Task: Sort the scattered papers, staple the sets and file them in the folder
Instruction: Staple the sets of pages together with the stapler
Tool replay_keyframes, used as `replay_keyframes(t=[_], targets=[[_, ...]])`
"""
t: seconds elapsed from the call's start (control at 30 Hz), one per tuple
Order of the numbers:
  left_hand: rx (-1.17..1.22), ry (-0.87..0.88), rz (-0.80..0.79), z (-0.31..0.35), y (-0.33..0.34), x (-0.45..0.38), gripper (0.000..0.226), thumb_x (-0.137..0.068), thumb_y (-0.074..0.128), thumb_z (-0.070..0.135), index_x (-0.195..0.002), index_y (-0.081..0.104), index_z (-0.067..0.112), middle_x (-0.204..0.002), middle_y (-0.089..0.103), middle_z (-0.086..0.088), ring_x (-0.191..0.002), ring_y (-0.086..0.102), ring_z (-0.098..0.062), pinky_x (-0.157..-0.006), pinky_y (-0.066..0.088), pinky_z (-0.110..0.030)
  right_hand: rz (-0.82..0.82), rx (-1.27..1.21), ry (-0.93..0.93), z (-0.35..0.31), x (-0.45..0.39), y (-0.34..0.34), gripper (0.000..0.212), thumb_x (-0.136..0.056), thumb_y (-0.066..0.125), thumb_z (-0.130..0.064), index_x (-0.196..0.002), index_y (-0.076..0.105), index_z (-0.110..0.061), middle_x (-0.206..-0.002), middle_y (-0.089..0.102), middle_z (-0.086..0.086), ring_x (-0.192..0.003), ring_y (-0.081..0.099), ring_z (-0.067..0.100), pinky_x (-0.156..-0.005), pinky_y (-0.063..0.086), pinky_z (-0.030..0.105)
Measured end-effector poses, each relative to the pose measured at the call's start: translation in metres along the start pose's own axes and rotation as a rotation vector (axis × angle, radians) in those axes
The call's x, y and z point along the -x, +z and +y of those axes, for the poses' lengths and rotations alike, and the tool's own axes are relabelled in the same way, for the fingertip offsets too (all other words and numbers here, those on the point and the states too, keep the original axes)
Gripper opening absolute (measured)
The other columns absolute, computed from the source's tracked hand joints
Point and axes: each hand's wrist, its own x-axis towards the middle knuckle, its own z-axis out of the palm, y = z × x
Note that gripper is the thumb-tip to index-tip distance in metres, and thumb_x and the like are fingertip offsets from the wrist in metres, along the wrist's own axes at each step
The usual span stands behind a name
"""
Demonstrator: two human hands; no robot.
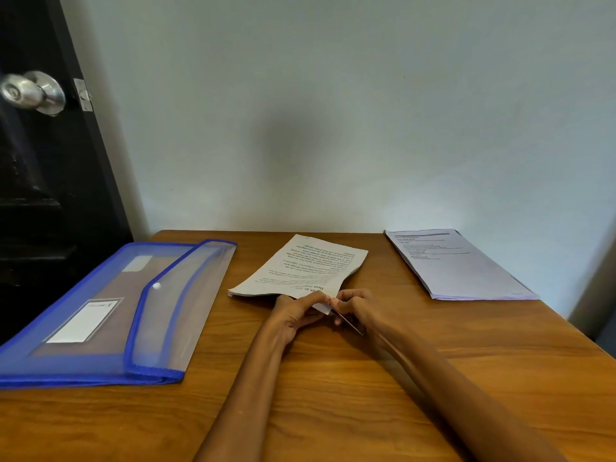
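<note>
Head view. The left hand point(293, 315) pinched the near corner of the centre paper set point(300, 271), and the right hand point(353, 311) gripped a slim stapler point(346, 321) at that same corner. The set lay mid-counter point(333, 378), long axis running near-left to far-right, its heading toward the person. Stapling well probably calls for squared edges and the corner seated fully before pressing. A second set point(463, 265) lay far right; the open blue folder point(110, 315) lay left.

Blue-edged folder point(100, 315), brown table point(333, 395)
</note>
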Motion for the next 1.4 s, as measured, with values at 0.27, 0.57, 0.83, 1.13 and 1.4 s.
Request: replay_keyframes(t=[0.27, 0.57, 0.83, 1.13, 1.4], targets=[[0.109, -0.088, -0.145, 0.007, -0.008, -0.002, 0.040, -0.082, 0.067, 0.010, -0.120, 0.055, 0.014, -0.116, 0.063, -0.014, -0.111, 0.058, -0.032, -0.080, 0.056, -0.046, -0.147, 0.096, -0.106, -0.008, 0.010, -0.013, 0.020, -0.095, 0.050, -0.016, -0.109, 0.063, -0.007, -0.091, 0.066, 0.002, -0.076, 0.061, 0.008, -0.065, 0.048, 0.015], [0.183, -0.079, -0.134, 0.004, -0.001, 0.000, 0.033, -0.091, 0.052, 0.002, -0.123, 0.050, 0.011, -0.120, 0.061, -0.016, -0.101, 0.062, -0.029, -0.071, 0.057, -0.042, -0.233, 0.246, -0.136, -0.008, 0.009, -0.042, 0.021, -0.094, 0.052, -0.022, -0.110, 0.065, -0.019, -0.106, 0.067, 0.004, -0.092, 0.062, 0.013, -0.086, 0.051, 0.028], [0.238, -0.043, -0.070, 0.007, 0.000, 0.002, 0.037, -0.091, 0.051, -0.002, -0.126, 0.047, 0.008, -0.119, 0.059, -0.015, -0.108, 0.058, -0.031, -0.067, 0.058, -0.040, 0.002, 0.441, -0.316, -0.008, 0.006, -0.030, 0.022, -0.081, 0.071, -0.022, -0.102, 0.064, -0.016, -0.089, 0.062, -0.012, -0.078, 0.061, 0.002, -0.058, 0.046, 0.009], [0.290, -0.016, -0.014, 0.008, 0.000, 0.000, 0.045, -0.091, 0.048, -0.007, -0.132, 0.042, 0.009, -0.126, 0.058, -0.018, -0.111, 0.058, -0.033, -0.071, 0.057, -0.039, 0.044, 0.242, -0.413, 0.009, -0.001, -0.031, 0.005, -0.089, 0.060, -0.018, -0.087, 0.064, -0.020, -0.088, 0.069, 0.000, -0.077, 0.064, 0.006, -0.062, 0.048, 0.017], [0.251, 0.001, -0.011, 0.009, -0.002, 0.003, 0.041, -0.091, 0.048, -0.005, -0.130, 0.044, 0.010, -0.126, 0.058, -0.017, -0.112, 0.057, -0.030, -0.073, 0.056, -0.041, 0.130, 0.426, -0.373, 0.009, -0.007, -0.042, 0.006, -0.090, 0.059, -0.021, -0.084, 0.058, -0.021, -0.089, 0.067, 0.001, -0.081, 0.063, 0.014, -0.065, 0.048, 0.019]])
